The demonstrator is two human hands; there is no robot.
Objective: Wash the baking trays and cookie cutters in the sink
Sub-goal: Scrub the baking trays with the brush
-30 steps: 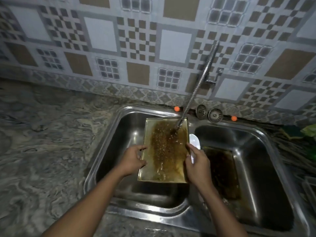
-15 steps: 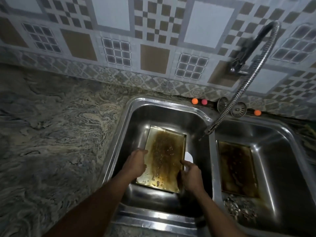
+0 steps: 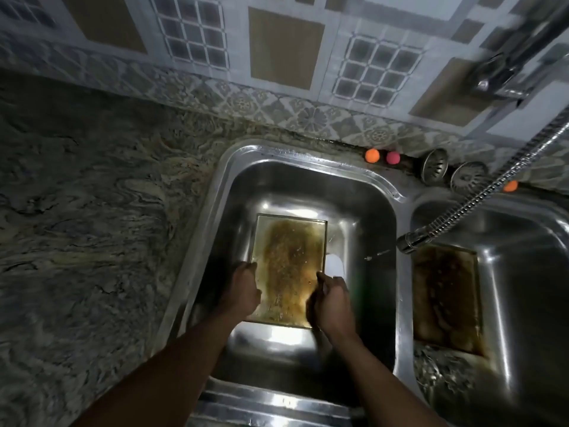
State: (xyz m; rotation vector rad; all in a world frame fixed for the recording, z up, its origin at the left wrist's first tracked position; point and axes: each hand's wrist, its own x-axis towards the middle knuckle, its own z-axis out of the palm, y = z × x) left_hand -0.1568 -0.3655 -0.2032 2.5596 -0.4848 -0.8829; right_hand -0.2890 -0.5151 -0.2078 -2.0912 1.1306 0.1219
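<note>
countertop: the marbled stone counter point(image 3: 92, 226) fills your left side, running up to the patterned tile wall point(image 3: 286, 47) at the far edge.
left basin: the steel left basin point(image 3: 372, 211) sits beside the counter and holds the work.
left hand: your left hand point(image 3: 241, 292) grips the near left edge of the baking tray point(image 3: 289, 260), fingers curled onto its rim.
baking tray: it is in the left basin, long side running far to near, its face coated in brown residue and wet.
right hand: your right hand point(image 3: 334, 298) holds the tray's near right edge, thumb laid over the rim, the other fingers curled behind.
white thing: a small white object point(image 3: 335, 264) shows just right of the tray; you cannot tell what it is.
sink ledge: an orange ball point(image 3: 372, 155) and a pink ball point(image 3: 393, 157) lie side by side, then two metal strainers point(image 3: 434, 165), then another orange ball point(image 3: 510, 186).
hose: the coiled metal hose point(image 3: 492, 189) slants down from the right, its nozzle point(image 3: 409, 241) over the divider between the basins.
right basin: the right basin point(image 3: 523, 229) holds a second tray point(image 3: 446, 297), darker and lying flat.
near corner: blurred metal pieces point(image 3: 437, 371) lie just near that tray.
</note>
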